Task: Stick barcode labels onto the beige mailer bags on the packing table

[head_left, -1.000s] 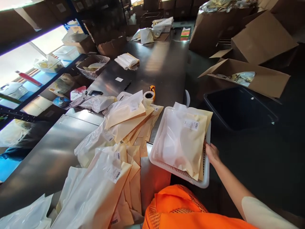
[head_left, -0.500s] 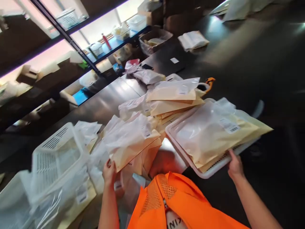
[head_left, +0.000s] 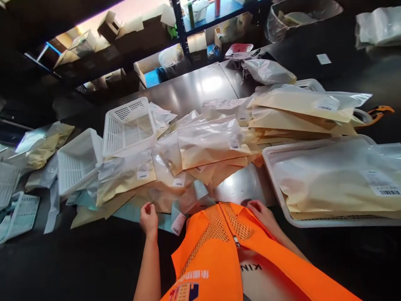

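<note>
My left hand (head_left: 149, 218) is closed, its fingers curled at the near edge of the pile; whether it pinches anything is hidden. Just beyond it lie clear-fronted, tan-backed packets with barcode labels, among them a labelled packet (head_left: 127, 174) and a larger packet (head_left: 208, 144) on top of the heap. Close to the orange vest (head_left: 213, 238) is my right hand (head_left: 260, 211), partly covered by it, with loose fingers reaching over bare metal and no object seen in them. Right of that hand, a white tray (head_left: 283, 215) bears a big labelled packet (head_left: 332, 177).
Two white baskets, an upper basket (head_left: 130, 125) and a lower basket (head_left: 79, 161), stand left of the heap. Stacked tan packets (head_left: 294, 110) lie behind the tray, near an orange-handled tool (head_left: 380, 109). Shelves with boxes (head_left: 109, 25) run along the back.
The view has swung left, so things sit further right. My right hand has left the tray's edge and come in by the vest. My left hand is now away from the top packet's corner.
</note>
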`<act>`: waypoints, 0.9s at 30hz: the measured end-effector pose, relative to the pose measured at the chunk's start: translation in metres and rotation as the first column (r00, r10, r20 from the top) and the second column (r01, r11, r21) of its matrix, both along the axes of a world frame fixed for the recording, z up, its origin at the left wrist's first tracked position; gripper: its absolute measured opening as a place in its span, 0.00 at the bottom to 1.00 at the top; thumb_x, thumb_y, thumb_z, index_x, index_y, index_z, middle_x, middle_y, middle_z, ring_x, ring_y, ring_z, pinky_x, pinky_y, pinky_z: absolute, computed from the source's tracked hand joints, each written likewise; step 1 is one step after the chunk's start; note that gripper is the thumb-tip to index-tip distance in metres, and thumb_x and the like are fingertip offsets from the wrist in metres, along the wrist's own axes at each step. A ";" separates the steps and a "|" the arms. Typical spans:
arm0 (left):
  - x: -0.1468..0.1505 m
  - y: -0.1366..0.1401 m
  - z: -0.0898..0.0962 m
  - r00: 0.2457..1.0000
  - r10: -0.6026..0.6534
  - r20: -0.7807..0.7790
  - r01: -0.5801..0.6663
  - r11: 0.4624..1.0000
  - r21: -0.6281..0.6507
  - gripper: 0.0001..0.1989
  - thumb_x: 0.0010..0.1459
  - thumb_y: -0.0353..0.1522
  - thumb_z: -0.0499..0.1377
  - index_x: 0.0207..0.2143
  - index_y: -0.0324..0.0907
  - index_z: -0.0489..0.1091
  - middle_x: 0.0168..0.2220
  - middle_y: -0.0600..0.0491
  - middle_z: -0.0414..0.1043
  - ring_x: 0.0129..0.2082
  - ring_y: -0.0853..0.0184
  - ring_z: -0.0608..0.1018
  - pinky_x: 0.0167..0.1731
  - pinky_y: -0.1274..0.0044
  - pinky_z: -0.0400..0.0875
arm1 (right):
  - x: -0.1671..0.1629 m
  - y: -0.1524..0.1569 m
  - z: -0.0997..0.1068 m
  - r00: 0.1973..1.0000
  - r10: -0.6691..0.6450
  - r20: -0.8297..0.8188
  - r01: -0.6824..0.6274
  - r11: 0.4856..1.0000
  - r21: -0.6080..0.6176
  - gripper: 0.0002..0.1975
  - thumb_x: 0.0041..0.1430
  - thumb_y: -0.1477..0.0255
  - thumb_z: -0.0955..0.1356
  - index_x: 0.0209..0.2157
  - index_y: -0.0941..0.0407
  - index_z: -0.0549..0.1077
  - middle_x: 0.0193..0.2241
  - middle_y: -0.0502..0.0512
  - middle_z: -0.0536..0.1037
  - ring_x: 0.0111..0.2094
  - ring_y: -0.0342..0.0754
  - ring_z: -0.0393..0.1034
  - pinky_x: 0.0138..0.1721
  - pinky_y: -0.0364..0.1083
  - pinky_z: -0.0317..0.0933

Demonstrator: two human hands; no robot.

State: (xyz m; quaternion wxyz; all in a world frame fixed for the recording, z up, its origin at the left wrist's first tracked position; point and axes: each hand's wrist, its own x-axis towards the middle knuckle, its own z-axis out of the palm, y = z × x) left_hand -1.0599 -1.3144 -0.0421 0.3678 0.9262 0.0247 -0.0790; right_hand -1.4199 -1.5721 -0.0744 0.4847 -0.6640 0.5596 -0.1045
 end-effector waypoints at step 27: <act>0.004 0.026 0.067 0.121 -0.960 -0.251 0.586 0.274 -0.763 0.29 0.44 0.28 0.62 0.52 0.44 0.70 0.43 0.49 0.74 0.41 0.58 0.74 0.40 0.74 0.69 | 0.189 0.076 0.137 0.487 0.838 0.245 -0.842 0.525 -0.123 0.39 0.46 0.67 0.73 0.60 0.50 0.60 0.62 0.53 0.59 0.63 0.54 0.50 0.62 0.50 0.46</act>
